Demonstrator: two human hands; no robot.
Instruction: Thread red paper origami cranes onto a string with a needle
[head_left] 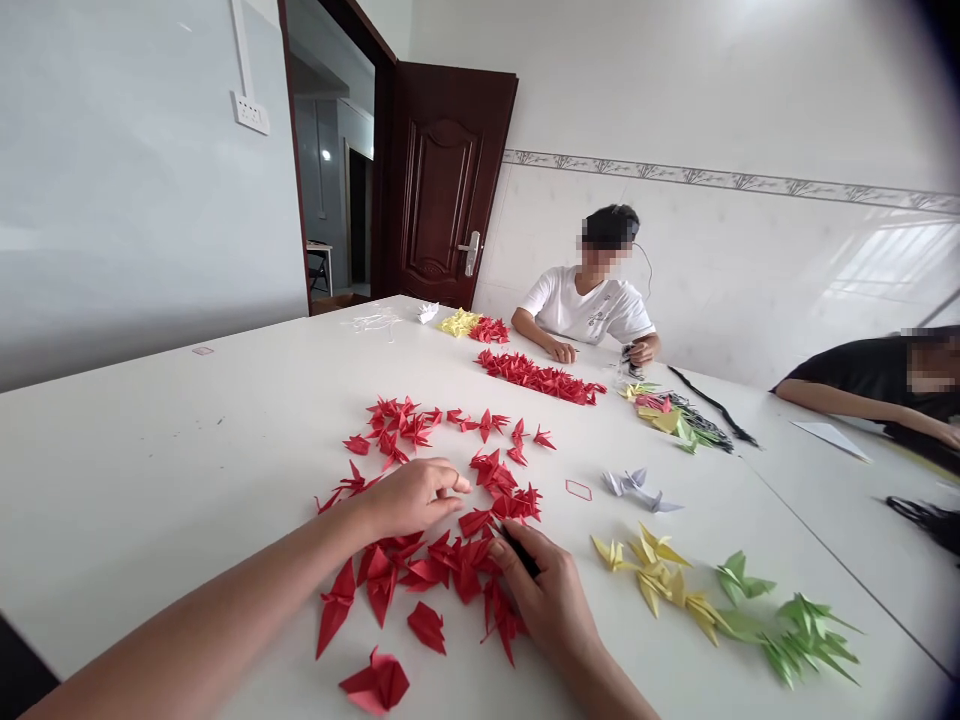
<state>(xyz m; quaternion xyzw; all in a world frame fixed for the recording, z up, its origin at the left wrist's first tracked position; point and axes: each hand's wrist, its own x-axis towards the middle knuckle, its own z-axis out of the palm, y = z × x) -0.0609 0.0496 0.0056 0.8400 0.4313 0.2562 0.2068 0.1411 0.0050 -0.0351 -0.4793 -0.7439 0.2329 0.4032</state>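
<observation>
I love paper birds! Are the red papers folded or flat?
Folded: the red papers have creases and pointed wings sticking up.

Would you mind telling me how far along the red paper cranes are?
Done: folded red cranes lie scattered; yellow cranes and green cranes sit in rows. In hand: left hand rests on red ones, right hand grips a black stick. Left, seemingly: lining up the red ones.

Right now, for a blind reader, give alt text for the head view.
A left hand and right hand rest in scattered red paper cranes on a white table, the right gripping a thin black tool. Yellow cranes and green cranes lie rightward; two other people sit beyond.
</observation>
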